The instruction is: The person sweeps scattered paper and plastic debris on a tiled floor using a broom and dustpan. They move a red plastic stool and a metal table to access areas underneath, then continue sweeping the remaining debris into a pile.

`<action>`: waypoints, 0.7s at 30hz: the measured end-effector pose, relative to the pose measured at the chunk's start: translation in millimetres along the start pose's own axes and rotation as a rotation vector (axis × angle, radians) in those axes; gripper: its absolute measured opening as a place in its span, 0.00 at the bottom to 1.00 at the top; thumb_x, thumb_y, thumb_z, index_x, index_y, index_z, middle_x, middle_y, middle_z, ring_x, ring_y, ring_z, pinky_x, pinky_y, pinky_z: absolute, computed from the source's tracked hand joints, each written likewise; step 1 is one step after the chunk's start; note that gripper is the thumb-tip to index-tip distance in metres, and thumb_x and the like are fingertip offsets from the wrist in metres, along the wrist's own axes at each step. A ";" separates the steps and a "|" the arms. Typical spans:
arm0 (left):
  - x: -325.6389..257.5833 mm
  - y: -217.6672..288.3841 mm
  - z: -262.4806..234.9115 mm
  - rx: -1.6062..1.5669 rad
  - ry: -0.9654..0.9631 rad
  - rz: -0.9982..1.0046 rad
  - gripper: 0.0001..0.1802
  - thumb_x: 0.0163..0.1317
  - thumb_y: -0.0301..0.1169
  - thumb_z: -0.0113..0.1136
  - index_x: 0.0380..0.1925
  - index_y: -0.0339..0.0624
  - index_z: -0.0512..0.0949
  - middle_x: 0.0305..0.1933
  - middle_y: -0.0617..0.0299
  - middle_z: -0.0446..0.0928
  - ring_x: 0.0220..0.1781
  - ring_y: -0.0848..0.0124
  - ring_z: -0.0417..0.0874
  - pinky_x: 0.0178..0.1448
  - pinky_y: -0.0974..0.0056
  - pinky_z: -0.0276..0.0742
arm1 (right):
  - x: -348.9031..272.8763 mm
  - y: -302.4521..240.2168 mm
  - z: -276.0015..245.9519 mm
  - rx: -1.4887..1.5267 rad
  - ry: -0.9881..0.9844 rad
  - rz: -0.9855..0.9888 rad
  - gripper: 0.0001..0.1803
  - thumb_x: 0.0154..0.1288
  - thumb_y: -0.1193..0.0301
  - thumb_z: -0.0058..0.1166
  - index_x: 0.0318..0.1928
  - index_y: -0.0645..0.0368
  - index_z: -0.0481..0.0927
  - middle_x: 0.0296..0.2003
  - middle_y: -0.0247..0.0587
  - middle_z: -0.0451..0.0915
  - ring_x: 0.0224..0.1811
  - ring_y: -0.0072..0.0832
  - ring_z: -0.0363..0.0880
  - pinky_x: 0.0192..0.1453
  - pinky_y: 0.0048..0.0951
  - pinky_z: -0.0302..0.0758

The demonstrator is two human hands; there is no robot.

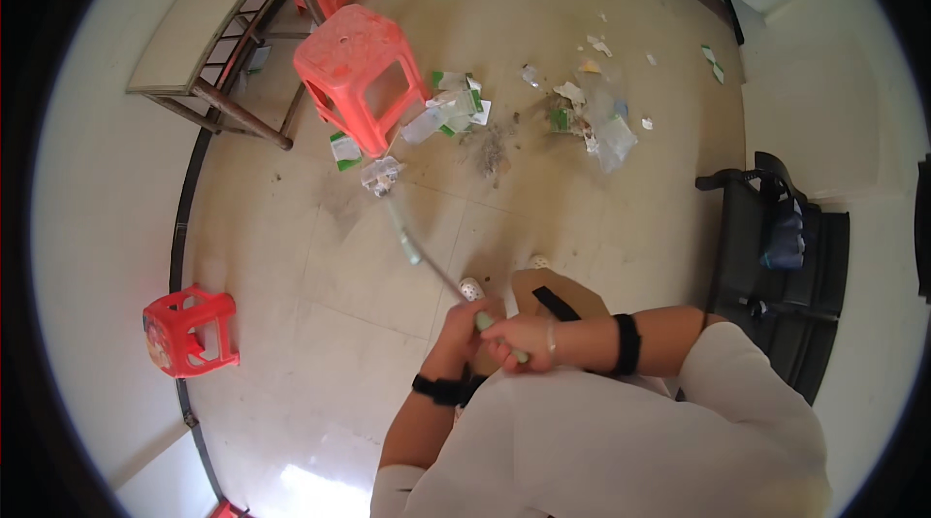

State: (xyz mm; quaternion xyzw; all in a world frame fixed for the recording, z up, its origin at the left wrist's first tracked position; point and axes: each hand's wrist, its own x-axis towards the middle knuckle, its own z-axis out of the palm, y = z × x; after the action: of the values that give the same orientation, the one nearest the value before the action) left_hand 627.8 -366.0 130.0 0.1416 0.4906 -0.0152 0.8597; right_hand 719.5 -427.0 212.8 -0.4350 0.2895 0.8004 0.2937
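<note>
Both my hands are closed around a long thin pole [445,280] with a pale green grip, like the handle of a broom or mop. My left hand [464,329] grips it further down, and my right hand [516,341] holds it near its top end. The pole slants away to the far left and is partly blurred. At its far end, by a leg of the red stool [357,50], is a crumpled whitish-grey clump [381,176]; I cannot tell whether this is the tool's head or litter.
Green-and-white boxes and plastic litter [454,109] lie beside the stool. Grey dust [490,151] and another litter heap [606,133] are to the right. A table [204,18] stands far left, a smaller red stool [190,332] left, a black seat [776,275] right.
</note>
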 end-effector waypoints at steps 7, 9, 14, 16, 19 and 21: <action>16.6 -6.4 -107.1 -0.203 0.346 0.028 0.06 0.44 0.27 0.45 0.19 0.33 0.66 0.17 0.55 0.66 0.19 0.63 0.69 0.24 0.64 0.67 | 108.9 -2.1 26.1 -0.243 -0.061 0.146 0.10 0.50 0.68 0.43 0.16 0.53 0.62 0.10 0.23 0.60 0.08 0.09 0.56 0.10 0.09 0.52; 35.2 4.9 -129.4 -0.273 0.354 -0.056 0.06 0.44 0.26 0.45 0.19 0.33 0.65 0.17 0.54 0.66 0.19 0.63 0.68 0.25 0.64 0.67 | 128.1 -16.7 33.5 -0.141 -0.070 0.151 0.10 0.49 0.68 0.44 0.15 0.53 0.62 0.10 0.23 0.61 0.08 0.09 0.57 0.10 0.08 0.52; 80.0 19.4 -134.4 0.644 0.220 0.343 0.06 0.42 0.24 0.48 0.23 0.33 0.67 0.21 0.56 0.69 0.22 0.65 0.70 0.27 0.66 0.67 | 145.6 -67.4 16.0 -0.114 -0.048 0.127 0.08 0.48 0.71 0.44 0.17 0.54 0.63 0.10 0.24 0.61 0.09 0.09 0.57 0.10 0.09 0.51; 114.3 30.6 -135.9 0.806 0.140 0.317 0.08 0.41 0.24 0.49 0.25 0.35 0.68 0.22 0.56 0.69 0.24 0.65 0.71 0.27 0.66 0.67 | 138.5 -88.2 7.9 -0.049 -0.029 0.107 0.07 0.48 0.71 0.44 0.17 0.54 0.63 0.10 0.24 0.60 0.08 0.09 0.57 0.09 0.09 0.50; 142.7 60.6 -71.6 1.248 -0.029 0.489 0.09 0.42 0.25 0.48 0.25 0.33 0.69 0.21 0.55 0.69 0.22 0.64 0.70 0.24 0.65 0.66 | 122.4 -129.5 -26.9 0.051 0.010 0.052 0.10 0.46 0.72 0.45 0.12 0.54 0.62 0.07 0.26 0.59 0.06 0.13 0.54 0.09 0.13 0.51; 163.5 73.6 -24.0 1.483 -0.127 0.589 0.09 0.41 0.27 0.49 0.22 0.30 0.68 0.21 0.52 0.67 0.21 0.62 0.70 0.22 0.65 0.67 | 100.7 -156.2 -56.9 0.134 -0.028 0.055 0.10 0.47 0.72 0.44 0.13 0.54 0.62 0.07 0.25 0.58 0.06 0.11 0.53 0.08 0.10 0.50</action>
State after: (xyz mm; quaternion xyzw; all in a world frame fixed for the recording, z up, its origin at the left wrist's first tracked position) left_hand 704.6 -270.8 -3.4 0.7987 0.2454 -0.1178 0.5366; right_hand 817.0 -342.8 67.2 -0.3951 0.3501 0.7930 0.3041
